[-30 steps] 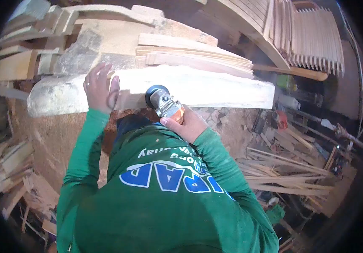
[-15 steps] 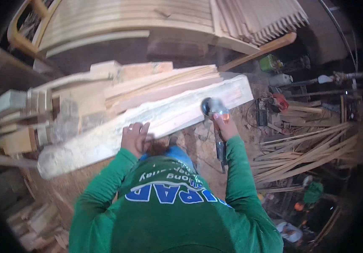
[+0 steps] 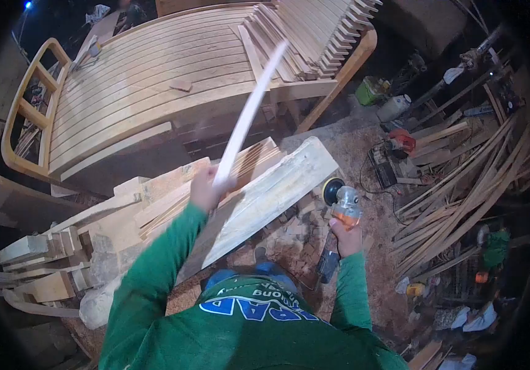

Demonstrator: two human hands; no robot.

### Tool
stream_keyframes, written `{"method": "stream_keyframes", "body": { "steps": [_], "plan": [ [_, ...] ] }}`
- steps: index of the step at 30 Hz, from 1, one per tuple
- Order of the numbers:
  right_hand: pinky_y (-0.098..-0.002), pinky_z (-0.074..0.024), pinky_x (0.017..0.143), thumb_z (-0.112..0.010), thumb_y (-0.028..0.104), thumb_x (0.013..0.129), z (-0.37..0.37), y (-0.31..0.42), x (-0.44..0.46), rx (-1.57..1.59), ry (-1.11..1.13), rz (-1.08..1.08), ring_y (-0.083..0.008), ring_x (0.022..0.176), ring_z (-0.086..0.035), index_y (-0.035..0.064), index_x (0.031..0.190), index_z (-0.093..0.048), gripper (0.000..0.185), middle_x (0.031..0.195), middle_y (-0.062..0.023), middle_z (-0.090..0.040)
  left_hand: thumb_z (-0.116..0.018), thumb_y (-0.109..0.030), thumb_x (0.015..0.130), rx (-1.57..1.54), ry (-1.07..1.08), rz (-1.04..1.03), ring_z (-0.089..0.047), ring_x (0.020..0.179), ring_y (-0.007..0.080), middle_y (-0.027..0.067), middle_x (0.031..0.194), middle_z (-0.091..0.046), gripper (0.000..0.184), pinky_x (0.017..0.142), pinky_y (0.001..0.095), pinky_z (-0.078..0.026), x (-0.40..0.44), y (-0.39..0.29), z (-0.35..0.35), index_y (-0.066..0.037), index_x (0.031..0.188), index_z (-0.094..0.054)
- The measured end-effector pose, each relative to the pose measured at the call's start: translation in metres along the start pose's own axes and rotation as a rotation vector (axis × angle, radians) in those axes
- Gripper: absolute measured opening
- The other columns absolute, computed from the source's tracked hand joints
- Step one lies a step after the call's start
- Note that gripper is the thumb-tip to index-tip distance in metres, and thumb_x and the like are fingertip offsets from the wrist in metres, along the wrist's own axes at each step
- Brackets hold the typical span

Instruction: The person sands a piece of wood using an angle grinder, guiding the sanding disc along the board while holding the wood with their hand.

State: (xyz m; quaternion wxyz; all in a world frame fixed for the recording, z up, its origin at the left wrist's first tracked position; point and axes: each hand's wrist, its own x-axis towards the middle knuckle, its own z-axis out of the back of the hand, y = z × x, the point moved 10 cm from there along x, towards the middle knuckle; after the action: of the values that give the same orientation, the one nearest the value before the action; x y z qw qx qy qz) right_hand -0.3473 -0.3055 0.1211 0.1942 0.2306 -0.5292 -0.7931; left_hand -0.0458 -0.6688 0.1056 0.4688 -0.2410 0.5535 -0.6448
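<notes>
My left hand (image 3: 206,187) grips a thin pale wooden slat (image 3: 246,126) near its lower end. The slat slants up and away above a stack of thin wood strips (image 3: 254,161), slightly blurred. Below it lies a thick, whitish, worn board (image 3: 277,192), angled from lower left to upper right. My right hand (image 3: 346,237) is closed around the body of an angle grinder (image 3: 346,213) fitted with a round black-and-yellow pad (image 3: 333,192). The pad faces the right end of the board, just off its edge. Whether the disc is spinning I cannot tell.
A large slatted wooden bench (image 3: 154,92) stands beyond the board, with loose slats (image 3: 274,43) on it. Long thin strips (image 3: 468,191) lie in a pile to the right. Near them are a red-and-black machine (image 3: 389,159) and a green container (image 3: 370,91). Offcuts litter the floor.
My left hand has risen from the board and now holds the slat up. The grinder has moved right and down, off the board. My view has tilted to show more of the bench.
</notes>
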Motion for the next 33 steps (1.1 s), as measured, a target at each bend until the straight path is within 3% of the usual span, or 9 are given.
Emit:
{"method": "stream_keyframes", "body": {
  "steps": [3, 5, 9, 15, 17, 23, 27, 30, 33],
  "plan": [
    [-0.0389, -0.0572, 0.092, -0.084, 0.031, 0.091, 0.007, -0.008, -0.003, -0.1, 0.064, -0.071, -0.0202, 0.101, -0.073, 0.002, 0.128, -0.07, 0.049, 0.111, -0.0086, -0.077, -0.095, -0.046, 0.081, -0.192, -0.135, -0.237, -0.071, 0.095, 0.0165, 0.0122, 0.109, -0.075, 0.075, 0.089, 0.0333, -0.056, 0.163, -0.051, -0.018, -0.002, 0.135, -0.068],
    [-0.0394, -0.0572, 0.091, -0.084, 0.031, 0.091, 0.013, -0.005, -0.004, -0.171, 0.039, -0.017, -0.0202, 0.099, -0.073, 0.0022, 0.125, -0.072, 0.047, 0.107, -0.0076, -0.078, -0.093, -0.043, 0.085, -0.091, -0.517, -0.46, -0.073, 0.1, 0.0216, 0.0168, 0.123, -0.073, 0.082, 0.091, 0.035, -0.058, 0.173, -0.12, 0.006, -0.002, 0.147, -0.058],
    [-0.0385, -0.0575, 0.087, -0.085, 0.032, 0.09, 0.017, 0.007, -0.011, -0.097, 0.022, 0.039, -0.0194, 0.093, -0.074, 0.0026, 0.118, -0.075, 0.042, 0.097, -0.0054, -0.078, -0.088, -0.038, 0.088, -0.09, -0.224, -0.431, -0.075, 0.101, 0.0224, 0.0147, 0.117, -0.077, 0.064, 0.093, 0.0373, -0.059, 0.165, -0.111, -0.01, -0.004, 0.138, -0.068],
    [-0.0346, -0.0567, 0.086, -0.083, 0.022, 0.092, 0.015, -0.024, -0.018, -0.046, 0.126, -0.173, -0.0159, 0.094, -0.072, 0.0005, 0.122, -0.072, 0.039, 0.107, -0.006, -0.077, -0.083, -0.033, 0.09, 0.698, 0.077, -0.023, -0.077, 0.089, 0.0241, 0.0121, 0.101, -0.081, 0.039, 0.089, 0.0372, -0.062, 0.089, 0.125, 0.026, -0.01, 0.12, -0.08],
    [-0.0337, -0.0564, 0.087, -0.081, 0.018, 0.093, 0.012, -0.022, -0.018, -0.07, 0.13, -0.127, -0.015, 0.095, -0.071, -0.0005, 0.125, -0.071, 0.039, 0.11, -0.0063, -0.076, -0.075, -0.043, 0.095, 0.805, 0.196, 0.036, -0.074, 0.11, 0.0339, 0.0148, 0.116, -0.078, 0.039, 0.098, 0.0464, -0.058, 0.056, 0.188, 0.06, -0.012, 0.117, -0.08],
    [-0.0335, -0.0565, 0.088, -0.08, 0.017, 0.093, -0.029, 0.004, -0.029, -0.029, 0.198, -0.033, -0.0153, 0.097, -0.07, -0.0014, 0.129, -0.07, 0.042, 0.115, -0.0079, -0.075, -0.063, -0.054, 0.101, 0.846, 0.17, 0.27, -0.06, 0.135, 0.033, 0.0157, 0.139, -0.066, 0.05, 0.11, 0.0521, -0.05, 0.005, 0.243, 0.116, -0.018, 0.134, -0.073],
    [-0.034, -0.0566, 0.089, -0.08, 0.016, 0.092, -0.043, 0.001, -0.035, -0.097, 0.256, -0.078, -0.0164, 0.099, -0.071, -0.0016, 0.13, -0.069, 0.043, 0.116, -0.0087, -0.075, -0.079, -0.041, 0.093, 0.809, 0.019, -0.137, -0.066, 0.124, 0.0318, 0.0128, 0.124, -0.07, 0.038, 0.105, 0.0458, -0.053, -0.012, 0.16, 0.095, -0.015, 0.121, -0.077],
    [-0.0349, -0.0567, 0.09, -0.081, 0.017, 0.091, -0.054, 0.0, -0.041, -0.072, 0.296, -0.122, -0.0178, 0.1, -0.071, -0.0014, 0.128, -0.069, 0.044, 0.116, -0.0094, -0.075, -0.086, -0.035, 0.086, 0.8, 0.338, 0.011, -0.066, 0.123, 0.0323, 0.0121, 0.124, -0.068, 0.041, 0.105, 0.0432, -0.054, -0.018, 0.157, 0.065, -0.014, 0.121, -0.076],
    [-0.0326, -0.058, 0.078, -0.079, 0.014, 0.093, -0.061, -0.003, -0.043, -0.113, 0.325, -0.072, -0.0161, 0.087, -0.07, -0.0017, 0.129, -0.068, 0.041, 0.106, -0.0074, -0.074, -0.091, -0.04, 0.079, 0.809, 0.302, 0.008, -0.065, 0.125, 0.0348, 0.0115, 0.13, -0.066, 0.061, 0.106, 0.046, -0.054, -0.011, 0.173, 0.066, -0.018, 0.131, -0.07]
  ]
}}
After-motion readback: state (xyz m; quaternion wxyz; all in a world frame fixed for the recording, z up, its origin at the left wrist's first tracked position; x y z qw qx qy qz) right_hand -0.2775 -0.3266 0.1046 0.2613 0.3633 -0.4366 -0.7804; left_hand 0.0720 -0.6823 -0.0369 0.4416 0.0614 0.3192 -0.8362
